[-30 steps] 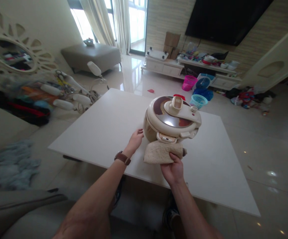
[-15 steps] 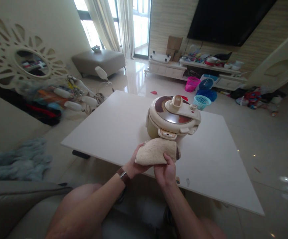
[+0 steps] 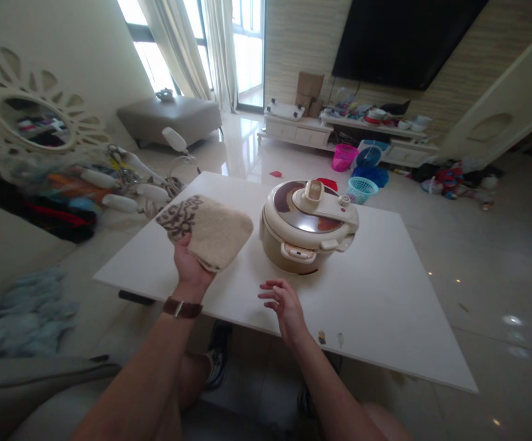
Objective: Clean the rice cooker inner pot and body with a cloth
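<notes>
My left hand is closed on a folded beige cloth with a dark brown pattern at its left end, holding it over the left part of the white table. The thumb lies on top of the cloth; the other fingers are hidden beneath it. My right hand is apart from the cloth, its fingers spread and holding nothing, near the table's front edge. Just beyond it a cream and gold electric pressure cooker stands upright on the table with its lid on.
Two small stickers or tags lie at the table's front edge. Behind the table are a light blue basket, a pink basket and a low TV cabinet. White lamp-like parts with cables stand at the left.
My right hand has let go of the cloth. My left hand has carried the cloth left, away from the front of the cooker, and its patterned end now shows. The view has shifted slightly.
</notes>
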{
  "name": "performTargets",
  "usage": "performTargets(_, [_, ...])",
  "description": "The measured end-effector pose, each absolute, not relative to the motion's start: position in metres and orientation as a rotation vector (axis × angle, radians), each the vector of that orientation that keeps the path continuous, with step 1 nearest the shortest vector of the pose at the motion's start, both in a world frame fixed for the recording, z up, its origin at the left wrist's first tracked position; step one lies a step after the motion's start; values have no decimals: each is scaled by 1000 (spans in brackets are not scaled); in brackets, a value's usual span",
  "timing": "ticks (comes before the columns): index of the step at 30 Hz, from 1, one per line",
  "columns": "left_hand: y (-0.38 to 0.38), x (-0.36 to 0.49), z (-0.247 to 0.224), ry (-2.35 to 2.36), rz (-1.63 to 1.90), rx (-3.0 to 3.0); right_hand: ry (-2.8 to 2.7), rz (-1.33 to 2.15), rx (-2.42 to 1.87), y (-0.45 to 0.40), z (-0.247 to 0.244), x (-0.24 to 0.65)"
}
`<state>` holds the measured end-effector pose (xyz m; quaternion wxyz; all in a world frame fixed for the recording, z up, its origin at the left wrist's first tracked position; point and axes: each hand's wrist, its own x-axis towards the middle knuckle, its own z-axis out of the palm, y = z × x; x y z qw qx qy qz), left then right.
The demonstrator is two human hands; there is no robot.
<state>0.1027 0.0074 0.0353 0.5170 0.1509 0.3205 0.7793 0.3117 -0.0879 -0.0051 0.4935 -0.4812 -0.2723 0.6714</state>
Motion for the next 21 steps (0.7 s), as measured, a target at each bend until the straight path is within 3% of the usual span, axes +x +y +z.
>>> performTargets(4, [28, 132, 27, 1003, 1946, 696, -989, 1607, -1360, -83, -20, 310])
performTargets(10, [19, 218, 48, 1068, 1336, 1765, -1655, 1351, -1474, -96, -27, 313])
performTargets(15, [21, 234, 68, 992, 1467, 1341, -1967, 1187, -1584, -105, -19, 323])
performTargets(21, [56, 215, 5, 1176, 1748, 591, -2174, 1076, -1594, -109, -11, 333])
